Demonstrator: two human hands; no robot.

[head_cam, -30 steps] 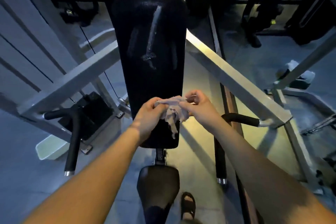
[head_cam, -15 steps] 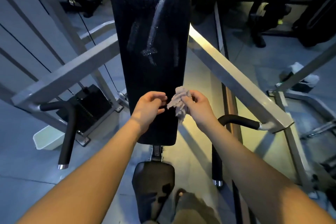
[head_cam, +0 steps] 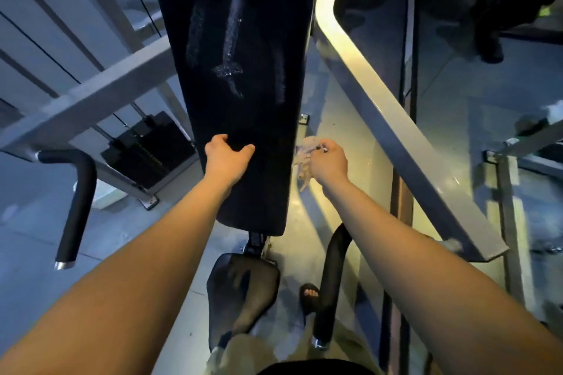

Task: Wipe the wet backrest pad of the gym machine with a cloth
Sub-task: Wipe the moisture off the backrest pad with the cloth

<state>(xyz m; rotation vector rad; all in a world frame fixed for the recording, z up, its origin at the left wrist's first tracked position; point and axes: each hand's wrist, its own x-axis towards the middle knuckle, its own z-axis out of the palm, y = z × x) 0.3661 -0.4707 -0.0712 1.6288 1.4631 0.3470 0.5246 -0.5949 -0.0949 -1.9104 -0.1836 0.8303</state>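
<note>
Head camera, looking down along both forearms.

Backrest pad [head_cam: 243,106]: black, long and narrow, with rounded lower corners and a faintly speckled surface. Wet marks show pale on the upper middle. One long streak runs lengthwise and ends in a small splash-shaped blot. A fainter streak lies to its left and another to its right. The lower part of the pad looks dark and even.

Position and axis: the pad stands in the centre of the view, between two grey frame bars [head_cam: 396,143] that slant away on either side. Its long axis runs from the lower end, just above the black seat [head_cam: 240,286], up and away from the person. The top end is cut off by the upper edge of the view. The broad face points toward the camera.

Left hand [head_cam: 227,158]: over the lower left part of the pad, fingers loosely bent, thumb spread toward the middle, nothing held. Whether it presses on the surface cannot be told.

Right hand [head_cam: 329,161]: just beside the pad's right edge and off its face. Its fingers are curled round a pale bunched cloth [head_cam: 303,158], and part of the cloth hangs below the hand. The cloth is not on the wet streaks, which lie well above it.

Surroundings: a black handle [head_cam: 77,201] at left, a weight stack [head_cam: 152,149] behind it, and a sandalled foot [head_cam: 309,295] on the floor near the seat.
</note>
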